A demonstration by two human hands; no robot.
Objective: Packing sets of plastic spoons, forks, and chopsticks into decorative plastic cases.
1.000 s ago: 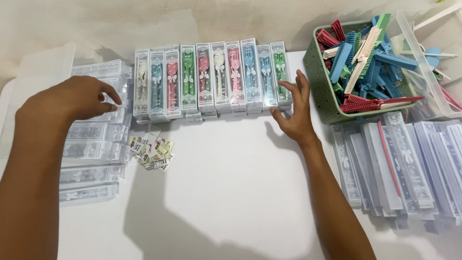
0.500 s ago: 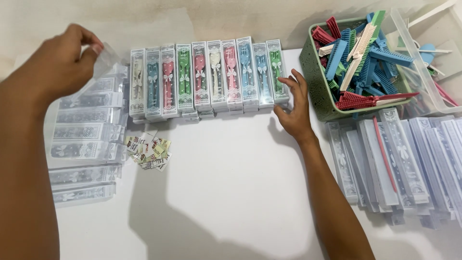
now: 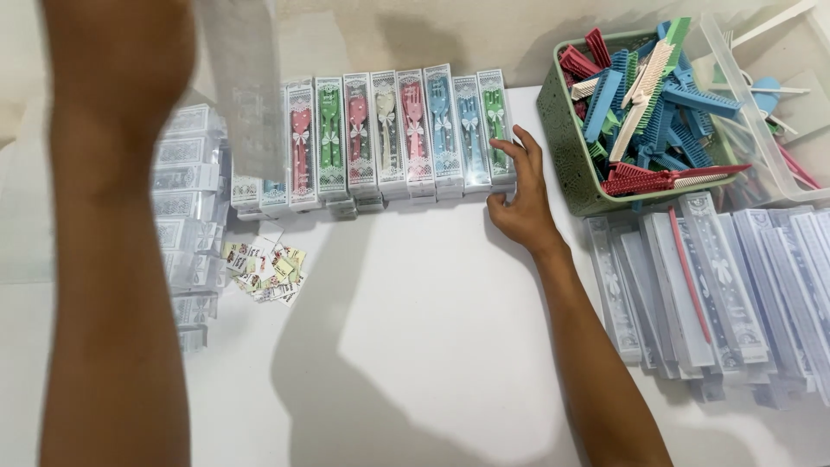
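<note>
The left hand (image 3: pixel 121 52) is reaching up close to the camera, its forearm rising almost straight through the left of the view and hiding much of what lies behind it. It is gripping a clear empty sleeve (image 3: pixel 246 95) with a white lace print, which is hanging down from the fingers, blurred, in front of the left end of the row of packed boxes (image 3: pixel 389 134). The exact finger positions are cut off by the top edge, so only the closed hold on the sleeve's upper end is showing.

The right hand (image 3: pixel 519 203) is resting on the white table (image 3: pixel 415 346), its arm stretching in from the lower right. The fingers are spread and lightly curled, open, pressing against the right end of the row, touching the last box, which holds a green fork.

The boxes are standing side by side along the table's far edge, each showing a coloured fork or spoon with a bow. Behind the left forearm, a stack of flat clear sleeves (image 3: pixel 186 182) is lying, and just beside it a small heap of paper labels (image 3: pixel 266 270). To the right, a green basket (image 3: pixel 566 147) is holding coloured combs (image 3: pixel 653 95), and nearer, more clear boxes (image 3: pixel 718 294) are lying in a loose pile.
</note>
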